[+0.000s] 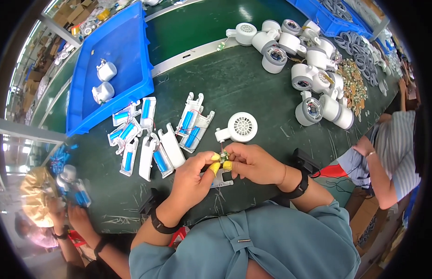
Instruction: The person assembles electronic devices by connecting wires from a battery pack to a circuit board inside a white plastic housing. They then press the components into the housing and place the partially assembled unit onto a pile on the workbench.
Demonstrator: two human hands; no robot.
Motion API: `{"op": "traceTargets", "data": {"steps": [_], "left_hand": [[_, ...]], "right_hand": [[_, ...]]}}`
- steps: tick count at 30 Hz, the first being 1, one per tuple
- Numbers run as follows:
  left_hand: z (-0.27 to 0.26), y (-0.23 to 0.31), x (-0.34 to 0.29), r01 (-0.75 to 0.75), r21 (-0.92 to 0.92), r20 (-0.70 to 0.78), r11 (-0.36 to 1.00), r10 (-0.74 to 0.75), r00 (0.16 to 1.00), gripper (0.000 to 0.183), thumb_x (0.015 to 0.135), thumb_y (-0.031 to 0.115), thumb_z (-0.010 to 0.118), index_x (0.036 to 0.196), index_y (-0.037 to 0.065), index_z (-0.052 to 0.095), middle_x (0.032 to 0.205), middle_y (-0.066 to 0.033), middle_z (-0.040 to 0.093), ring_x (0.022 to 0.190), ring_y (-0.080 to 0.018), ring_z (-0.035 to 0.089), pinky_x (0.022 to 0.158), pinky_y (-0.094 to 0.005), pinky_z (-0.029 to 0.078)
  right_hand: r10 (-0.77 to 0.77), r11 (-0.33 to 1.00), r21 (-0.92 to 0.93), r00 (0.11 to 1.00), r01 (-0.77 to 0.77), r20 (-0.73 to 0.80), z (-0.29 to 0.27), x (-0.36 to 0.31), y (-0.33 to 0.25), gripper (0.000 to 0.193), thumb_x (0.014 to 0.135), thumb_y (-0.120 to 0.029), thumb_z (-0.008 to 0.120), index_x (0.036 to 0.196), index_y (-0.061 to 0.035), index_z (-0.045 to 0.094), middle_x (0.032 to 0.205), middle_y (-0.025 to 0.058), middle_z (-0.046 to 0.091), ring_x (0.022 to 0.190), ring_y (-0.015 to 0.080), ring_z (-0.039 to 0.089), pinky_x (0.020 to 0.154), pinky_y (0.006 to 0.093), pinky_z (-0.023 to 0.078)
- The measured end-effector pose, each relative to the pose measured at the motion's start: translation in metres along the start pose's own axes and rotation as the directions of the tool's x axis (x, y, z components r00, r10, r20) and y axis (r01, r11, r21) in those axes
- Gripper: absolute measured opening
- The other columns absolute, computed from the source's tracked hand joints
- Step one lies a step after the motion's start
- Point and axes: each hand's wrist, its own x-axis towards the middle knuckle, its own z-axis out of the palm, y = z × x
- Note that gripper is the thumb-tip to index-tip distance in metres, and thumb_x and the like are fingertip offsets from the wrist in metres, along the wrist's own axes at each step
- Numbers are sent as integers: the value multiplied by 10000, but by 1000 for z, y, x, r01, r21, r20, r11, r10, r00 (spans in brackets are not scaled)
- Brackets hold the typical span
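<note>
Close to the table's near edge, a small green circuit board [224, 156] is pinched between my two hands. My left hand [192, 179] has its thumb and forefinger closed on the board's left side, while my right hand [255, 162] grips it from the right. Yellow covers sit on several fingertips. Just beyond lies a white round fan head [242, 127] with a slotted grille and a short neck; a thin reddish wire runs from the neck toward the board. Under my hands rests a white plastic shell [223, 179], partly hidden by my fingers.
Left of my hands lie several white shells with blue batteries [161, 160]. A blue tray [146, 69] holds two white fan heads. More fan heads [313, 74] crowd the back right, near loose circuit boards [353, 83] and grey rings [360, 46]. Co-workers' arms show at both sides.
</note>
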Motion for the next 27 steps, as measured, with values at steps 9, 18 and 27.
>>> {"op": "traceTargets", "data": {"steps": [9, 18, 27], "left_hand": [[5, 6, 3, -273, 316, -131, 909, 327, 936, 410, 749, -61, 686, 1135, 15, 572, 917, -128, 694, 804, -299, 660, 822, -417, 521], [5, 5, 5, -224, 273, -168, 936, 275, 947, 269, 750, -31, 676, 1015, -15, 637, 887, -139, 690, 779, -312, 649, 802, -416, 501], [0, 1, 3, -189, 165, -179, 968, 218, 960, 274, 750, -25, 686, 1016, 28, 652, 836, -102, 679, 722, -283, 644, 785, -406, 499]], "right_hand": [[74, 991, 106, 996, -79, 58, -4, 1, 2, 210, 962, -71, 560, 1166, -23, 557, 905, 18, 626, 758, 67, 617, 621, 209, 492], [-62, 982, 175, 995, 74, -73, 6, 1, 4, 181, 925, -10, 561, 1106, -13, 573, 827, 0, 606, 735, 48, 587, 619, 205, 475], [89, 991, 100, 995, -85, -39, 6, -1, -6, 134, 1013, -82, 514, 1100, -20, 595, 872, 21, 661, 683, 63, 627, 601, 198, 503]]}}
